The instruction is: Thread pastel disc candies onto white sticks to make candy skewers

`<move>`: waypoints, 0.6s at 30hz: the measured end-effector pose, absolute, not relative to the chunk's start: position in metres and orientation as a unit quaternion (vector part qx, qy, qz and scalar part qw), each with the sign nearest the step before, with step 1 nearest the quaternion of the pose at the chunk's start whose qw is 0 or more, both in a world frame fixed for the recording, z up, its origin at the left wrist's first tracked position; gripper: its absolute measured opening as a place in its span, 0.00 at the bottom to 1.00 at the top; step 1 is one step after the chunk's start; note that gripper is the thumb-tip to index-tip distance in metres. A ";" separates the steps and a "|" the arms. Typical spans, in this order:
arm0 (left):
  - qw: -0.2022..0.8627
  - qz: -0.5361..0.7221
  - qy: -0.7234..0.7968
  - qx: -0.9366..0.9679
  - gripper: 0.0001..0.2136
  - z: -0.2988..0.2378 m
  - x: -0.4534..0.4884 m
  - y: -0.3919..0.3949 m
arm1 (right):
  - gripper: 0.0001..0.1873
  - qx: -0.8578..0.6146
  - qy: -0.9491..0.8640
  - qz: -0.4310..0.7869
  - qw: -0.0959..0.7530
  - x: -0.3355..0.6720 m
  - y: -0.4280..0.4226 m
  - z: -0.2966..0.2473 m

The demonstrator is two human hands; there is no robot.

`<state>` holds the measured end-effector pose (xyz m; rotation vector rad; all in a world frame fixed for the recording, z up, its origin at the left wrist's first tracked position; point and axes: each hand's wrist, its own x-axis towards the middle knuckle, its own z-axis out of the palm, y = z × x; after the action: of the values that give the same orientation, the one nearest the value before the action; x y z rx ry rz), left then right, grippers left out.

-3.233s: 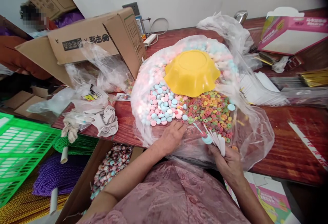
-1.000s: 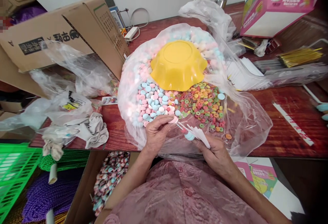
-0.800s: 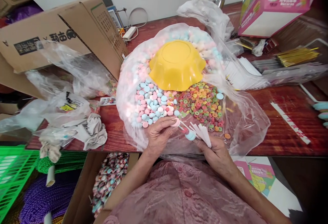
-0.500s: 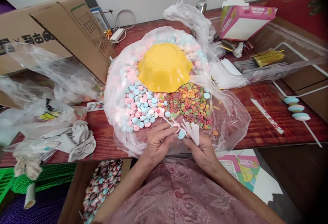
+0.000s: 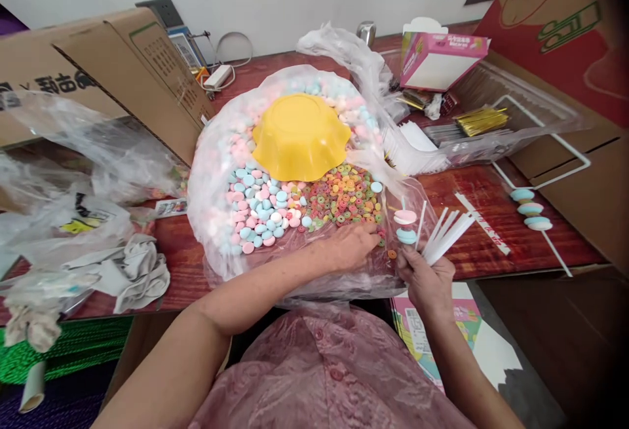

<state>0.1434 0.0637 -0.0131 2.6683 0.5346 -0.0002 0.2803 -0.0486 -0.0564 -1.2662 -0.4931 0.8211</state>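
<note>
My right hand (image 5: pixel 428 281) is closed around a bundle of white sticks (image 5: pixel 445 236). One stick in it stands upright with a pink marshmallow (image 5: pixel 405 217) and a blue marshmallow (image 5: pixel 406 236) threaded on it. My left hand (image 5: pixel 358 245) reaches across to the near right edge of a pile of ring gummies (image 5: pixel 344 196). Its fingers point down and press together among the rings; what they pinch, if anything, is hidden. Loose pink, blue and white marshmallows (image 5: pixel 265 213) lie left of the rings on a clear plastic bag (image 5: pixel 211 219).
A yellow wavy-edged bowl (image 5: pixel 302 137) sits upside down on the marshmallows. At right are a threaded skewer (image 5: pixel 557 255), a white printed strip (image 5: pixel 484 223) and a clear tray (image 5: pixel 535 128) with gold ties. Cardboard boxes (image 5: pixel 162 82) and a grey cloth (image 5: pixel 140 272) are at left.
My left hand has left the skewer and moved right and forward to the ring gummies. My right hand has shifted right with the sticks and the threaded marshmallows. The view has turned slightly.
</note>
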 end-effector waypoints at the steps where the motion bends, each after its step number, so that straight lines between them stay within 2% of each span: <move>1: 0.197 -0.014 0.187 0.962 0.13 -0.016 0.149 0.064 | 0.19 -0.568 -0.220 0.374 0.699 0.279 -0.048 -0.057; 4: 0.187 -0.019 0.183 0.965 0.13 -0.021 0.149 0.065 | 0.21 -0.565 -0.226 0.389 0.691 0.279 -0.046 -0.059; 7: 0.225 0.024 0.203 0.953 0.14 -0.020 0.135 0.067 | 0.22 -0.565 -0.234 0.409 0.678 0.283 -0.045 -0.059; 10: 0.375 0.133 0.262 0.879 0.14 -0.016 0.119 0.070 | 0.20 -0.583 -0.254 0.400 0.660 0.286 -0.048 -0.065; 14: 0.646 0.294 0.360 0.605 0.14 -0.009 0.096 0.071 | 0.14 -0.634 -0.390 0.316 0.588 0.287 -0.059 -0.075; 16: 0.700 0.352 0.378 0.494 0.16 -0.007 0.084 0.070 | 0.10 -0.627 -0.506 0.265 0.530 0.285 -0.062 -0.078; 18: 0.705 0.402 0.390 0.436 0.17 -0.006 0.074 0.070 | 0.11 -0.601 -0.590 0.232 0.486 0.282 -0.061 -0.076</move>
<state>0.0742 0.0697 -0.0058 0.9702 0.8663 0.8930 0.2819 -0.0613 -0.0757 -1.4635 -1.4369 0.5636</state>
